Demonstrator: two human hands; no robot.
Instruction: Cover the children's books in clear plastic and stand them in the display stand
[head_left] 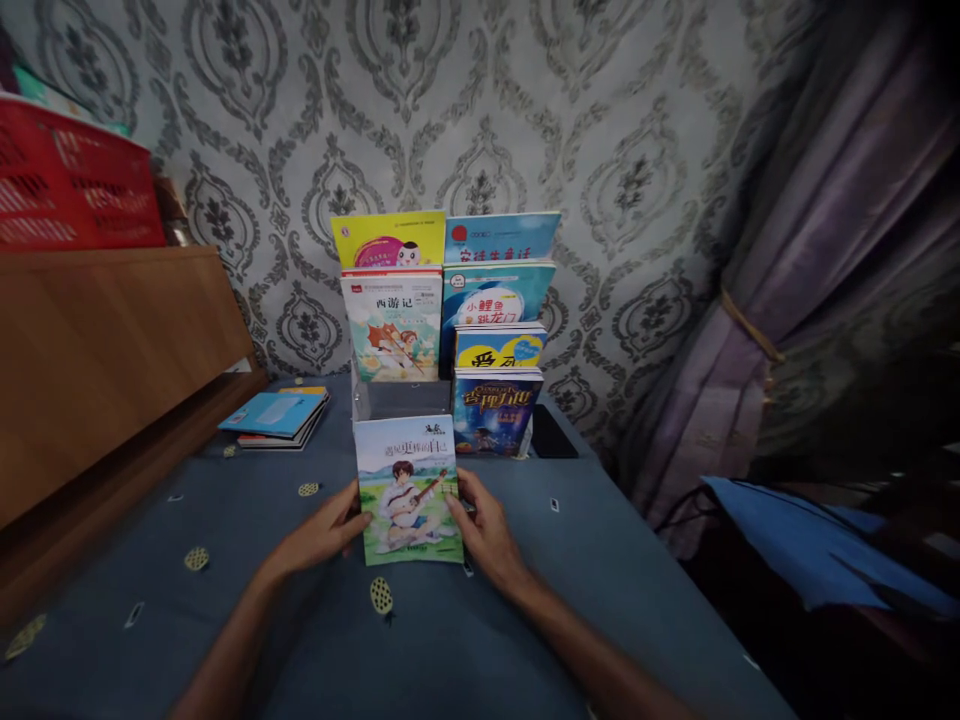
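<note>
Between my two hands is a green-and-white book (410, 490) with a guitar player on its cover, held upright with the cover facing me. My left hand (326, 525) grips its left edge, thumb in front and fingers behind. On the right edge, my right hand (484, 520) closes the same way. Just behind stands a clear tiered rack (361, 398) with books on its steps. A white book with an orange umbrella picture (394, 335) and a yellow book (386, 238) fill its left column. The right column holds blue books (499, 410), one above another.
A small stack of books (277, 412) lies left of the rack, near a wooden headboard (112, 350) with a red basket (75, 180) on top. A dark flat object (553, 432) lies right of the rack. A purple curtain (750, 300) hangs at the right.
</note>
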